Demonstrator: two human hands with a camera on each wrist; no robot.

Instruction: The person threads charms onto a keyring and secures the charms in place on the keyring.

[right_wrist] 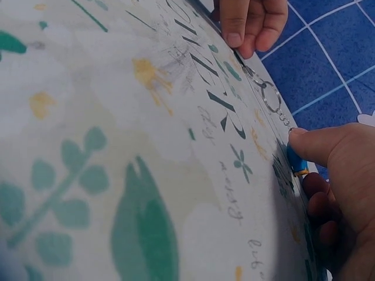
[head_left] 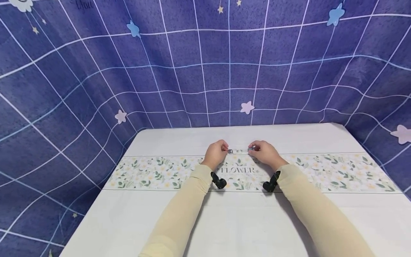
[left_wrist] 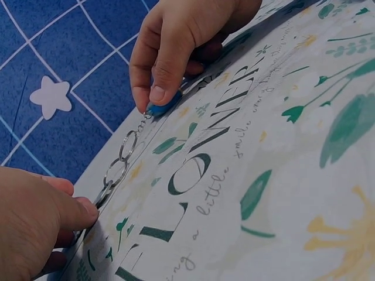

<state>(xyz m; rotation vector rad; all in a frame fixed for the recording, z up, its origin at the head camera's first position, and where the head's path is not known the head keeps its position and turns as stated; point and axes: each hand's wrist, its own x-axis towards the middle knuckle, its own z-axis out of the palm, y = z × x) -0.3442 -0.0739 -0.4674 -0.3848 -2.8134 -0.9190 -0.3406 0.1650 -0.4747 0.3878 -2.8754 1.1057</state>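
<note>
My left hand (head_left: 216, 154) pinches a small flat metal piece (head_left: 230, 151) between thumb and fingers; its kind I cannot tell, as the fingers hide most of it. A silver split ring (left_wrist: 116, 171) hangs on that piece and links to a second ring (left_wrist: 128, 145) and a short chain (right_wrist: 285, 119). At the chain's other end, my right hand (head_left: 265, 154) grips a small blue charm (right_wrist: 295, 159) with a yellow end. The linked rings and chain stretch in a line between both hands, close over the far edge of the floral band.
A white table cover (head_left: 244, 217) carries a floral band (head_left: 141, 173) with the printed word "FLOWER" (head_left: 238, 170) in front of the hands. Behind and at the sides hangs a blue gridded curtain (head_left: 192, 78) with stars. Black wrist cameras (head_left: 271, 182) sit at both cuffs.
</note>
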